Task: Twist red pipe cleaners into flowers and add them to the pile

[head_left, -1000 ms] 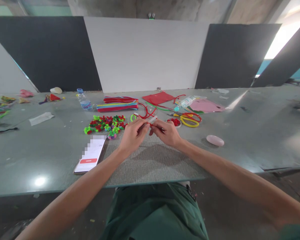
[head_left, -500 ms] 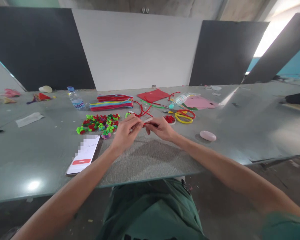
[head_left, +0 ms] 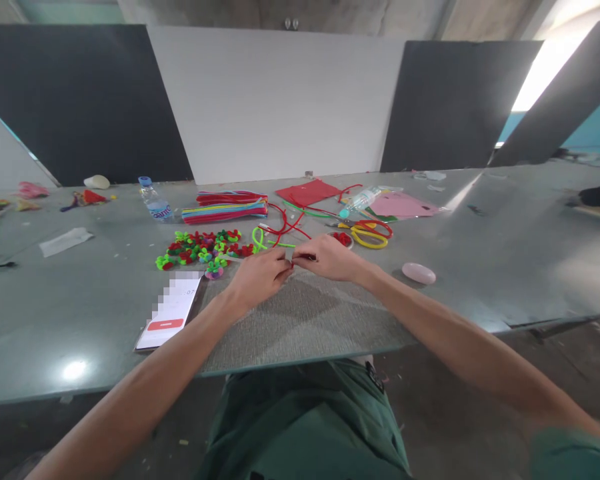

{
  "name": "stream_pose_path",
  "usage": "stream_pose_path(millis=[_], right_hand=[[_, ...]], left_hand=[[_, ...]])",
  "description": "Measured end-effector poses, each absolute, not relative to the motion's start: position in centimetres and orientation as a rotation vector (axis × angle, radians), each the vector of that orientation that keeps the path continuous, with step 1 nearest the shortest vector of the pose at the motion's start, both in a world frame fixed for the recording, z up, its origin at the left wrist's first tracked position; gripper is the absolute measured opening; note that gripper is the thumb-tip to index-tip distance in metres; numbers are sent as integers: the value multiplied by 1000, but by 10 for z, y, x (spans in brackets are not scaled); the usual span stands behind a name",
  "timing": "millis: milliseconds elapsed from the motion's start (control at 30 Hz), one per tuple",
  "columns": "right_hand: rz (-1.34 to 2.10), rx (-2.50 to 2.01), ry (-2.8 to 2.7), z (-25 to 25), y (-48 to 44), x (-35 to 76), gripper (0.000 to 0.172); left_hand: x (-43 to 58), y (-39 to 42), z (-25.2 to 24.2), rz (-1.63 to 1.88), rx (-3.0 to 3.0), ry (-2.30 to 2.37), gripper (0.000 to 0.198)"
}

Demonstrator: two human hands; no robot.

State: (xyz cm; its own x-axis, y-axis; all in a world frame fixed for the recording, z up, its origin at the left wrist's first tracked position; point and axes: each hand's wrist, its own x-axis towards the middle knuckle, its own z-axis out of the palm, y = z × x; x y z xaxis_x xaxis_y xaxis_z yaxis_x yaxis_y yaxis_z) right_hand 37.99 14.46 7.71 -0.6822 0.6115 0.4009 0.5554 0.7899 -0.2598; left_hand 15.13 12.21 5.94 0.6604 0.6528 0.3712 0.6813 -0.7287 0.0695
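Note:
My left hand [head_left: 261,275] is closed in a pinch, fingertips against those of my right hand [head_left: 327,259], also pinching. Between them shows a tiny bit of red pipe cleaner [head_left: 293,264], mostly hidden by the fingers. A thin white strip [head_left: 231,259] sticks out to the left of my left hand; whether that hand grips it I cannot tell. Just beyond the fingers lie a bent green pipe cleaner [head_left: 258,239] and loose red pipe cleaners [head_left: 283,230]. A round dish of red pieces [head_left: 341,238] sits behind my right hand.
Left of my hands are small red and green pipe-cleaner figures [head_left: 195,248] and a phone [head_left: 173,310]. Farther back are bundled pipe cleaners [head_left: 225,208], a water bottle [head_left: 155,201], red sheets [head_left: 307,192] and scissors [head_left: 370,235]. A pink oval object [head_left: 419,273] lies right.
Both hands have come slightly nearer to me, uncovering the green pipe cleaner. The white strip, earlier between the hands, now points out left of my left hand.

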Motion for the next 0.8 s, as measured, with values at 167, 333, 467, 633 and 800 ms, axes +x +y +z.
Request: stream_pose_path(millis=[167, 333, 467, 633, 800], right_hand=[[-116, -938, -2380, 61, 135, 363, 26], [51, -880, -2149, 52, 130, 355, 17], [296, -815, -1993, 55, 124, 351, 20], [506, -721, -1905, 61, 121, 350, 25], [685, -621, -1923, 67, 127, 354, 25]], left_hand=[[148, 128, 58, -727, -2716, -1406, 29], [146, 133, 62, -1233, -2746, -1344, 28], [150, 128, 70, -1665, -2844, -1291, 34], [155, 119, 73, -2112, -2957, -1370, 38], [157, 114, 73, -2287, -3045, -1372, 41]])
